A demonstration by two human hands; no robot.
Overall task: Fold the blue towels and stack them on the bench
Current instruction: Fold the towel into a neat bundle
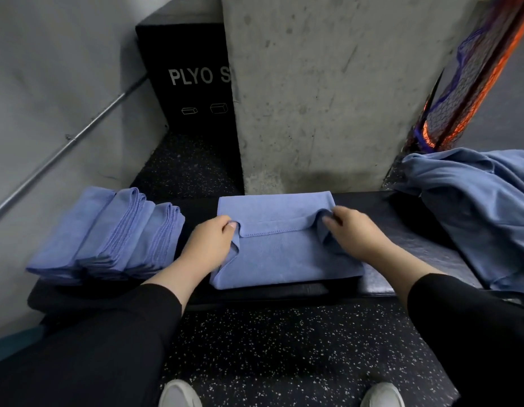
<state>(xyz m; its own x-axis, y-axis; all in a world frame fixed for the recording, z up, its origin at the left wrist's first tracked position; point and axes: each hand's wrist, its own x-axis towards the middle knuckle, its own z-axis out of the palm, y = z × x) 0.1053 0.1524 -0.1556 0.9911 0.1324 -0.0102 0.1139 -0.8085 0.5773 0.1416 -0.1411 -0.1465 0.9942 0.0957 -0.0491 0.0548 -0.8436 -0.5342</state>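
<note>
Pinching both ends of a stitched hem, the left hand point(209, 240) and right hand point(353, 230) work a half-folded blue towel point(284, 257) lying flat mid-bench point(401, 236). Left: thumb on top, other fingers curled under the cloth edge, so only thumb & knuckles show. Right: fingers bunched narrow round a small gathered fold at the towel's right side, tips partly buried in fabric. Hem runs straight btwn the two hands, approx. parallel to the bench front. Stack of folded towels point(108, 236) sits at the bench's left end, just beside the left hand but not touching it; the stack leans, layered edges fanned out on top. Heap of unfolded blue towels point(475, 207) sprawls over the right end, spilling past the frame edge. Concrete pillar point(328, 92) stands right behind the bench, w/ a black plyo box point(190, 80) partly hidden behind it, so its lettering is cut to "PLYO S". Metal rail point(64, 148) slants along the left wall. Netted bundle w/ orange & purple strands point(466, 83) hangs top right, contents hard to make out. Black sleeves cover both forearms; speckled floor point(269, 348) below, two pale shoe toes cut off at the bottom edge.
</note>
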